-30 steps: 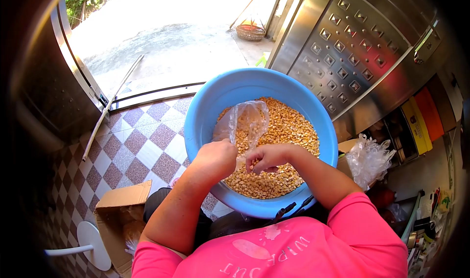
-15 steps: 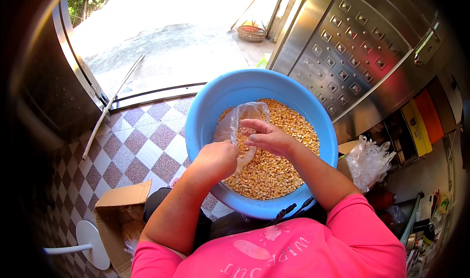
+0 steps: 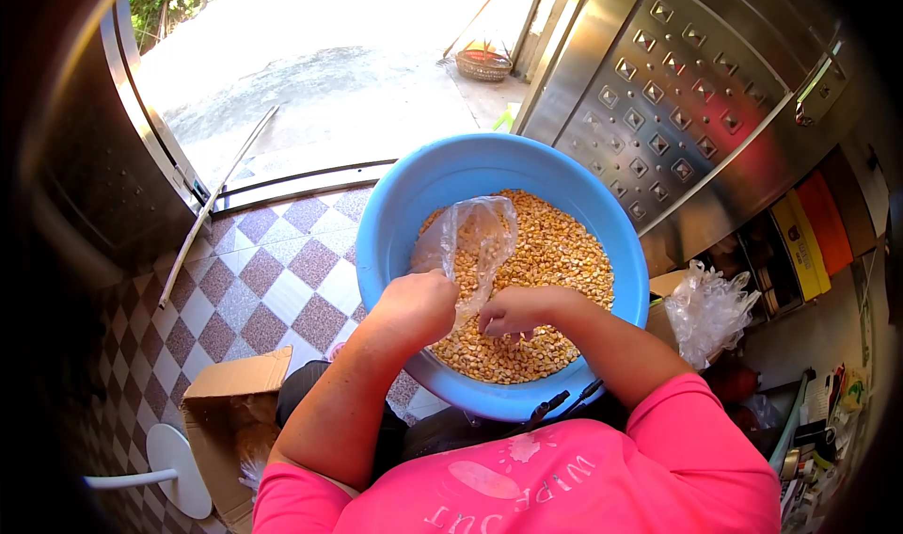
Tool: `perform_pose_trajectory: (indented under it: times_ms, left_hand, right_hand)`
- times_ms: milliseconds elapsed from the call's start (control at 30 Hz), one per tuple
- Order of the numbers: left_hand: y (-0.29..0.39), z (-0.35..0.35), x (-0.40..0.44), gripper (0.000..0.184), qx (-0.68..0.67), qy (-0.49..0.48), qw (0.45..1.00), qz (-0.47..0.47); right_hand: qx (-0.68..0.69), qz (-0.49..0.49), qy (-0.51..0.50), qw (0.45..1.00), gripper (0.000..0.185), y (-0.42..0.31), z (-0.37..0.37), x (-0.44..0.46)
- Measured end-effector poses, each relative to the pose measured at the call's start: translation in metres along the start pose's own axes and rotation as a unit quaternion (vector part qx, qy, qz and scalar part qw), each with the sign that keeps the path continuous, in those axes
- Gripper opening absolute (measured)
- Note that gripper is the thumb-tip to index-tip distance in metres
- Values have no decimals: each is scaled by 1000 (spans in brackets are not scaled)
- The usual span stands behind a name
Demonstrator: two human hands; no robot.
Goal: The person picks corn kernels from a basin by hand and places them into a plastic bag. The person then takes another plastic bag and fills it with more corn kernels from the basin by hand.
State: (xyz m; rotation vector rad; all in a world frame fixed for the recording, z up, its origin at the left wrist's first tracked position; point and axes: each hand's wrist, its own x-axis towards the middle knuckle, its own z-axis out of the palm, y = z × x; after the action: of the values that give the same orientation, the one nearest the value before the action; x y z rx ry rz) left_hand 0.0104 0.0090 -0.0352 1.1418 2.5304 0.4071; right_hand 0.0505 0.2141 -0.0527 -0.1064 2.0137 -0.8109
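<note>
A large blue basin holds a broad heap of yellow corn kernels. Inside it, a clear plastic bag stands open over the corn at the left side. My left hand is a closed fist gripping the bag's near edge. Just right of it, my right hand is down at the corn, palm lowered and fingers curled. The undersides of its fingers are hidden, so anything in them cannot be made out.
An open cardboard box and a white round-based object are at lower left. A pole leans by the doorway. Crumpled plastic bags lie right of the basin, beside a metal door. A wicker basket sits outside.
My right hand rose from the corn to the bag's mouth with its fingers spread, then came back down to the corn and curled. My left hand stayed on the bag.
</note>
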Motion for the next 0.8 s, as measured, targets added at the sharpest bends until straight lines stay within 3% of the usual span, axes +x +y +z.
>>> perform_pose_trajectory:
  times_ms: [67,233,300,433,633,700,800]
  left_hand:
    - [1,-1,0,22,1,0,1000,-1]
    - [1,-3,1,22,-4,-17,1000,-10]
    - [0,-2,0,22,-4,-14,1000,-8]
    - [0,-3,0,21,0,-16,1000,-2]
    - [-3,3,1,21,3,2,1000,5]
    - [-2,1,0,21,2,-1,1000,3]
    - [-1,-1,1,21,4,-8,1000,1]
  right_hand:
    - [-79,73,-47,993,37,0,14,13]
    - [-131,64,-119,982,44,-14,30,18]
    - [-132,16,-127,983,30,-11,32,18]
    - [-133,-19,-161,978,26,-7,28,19]
    - [32,-60,-121,990,23,3,-4,5]
    - [226,-78,-63,969,27,10,-14,1]
    - [366,-90,28,926,25,11,-19,3]
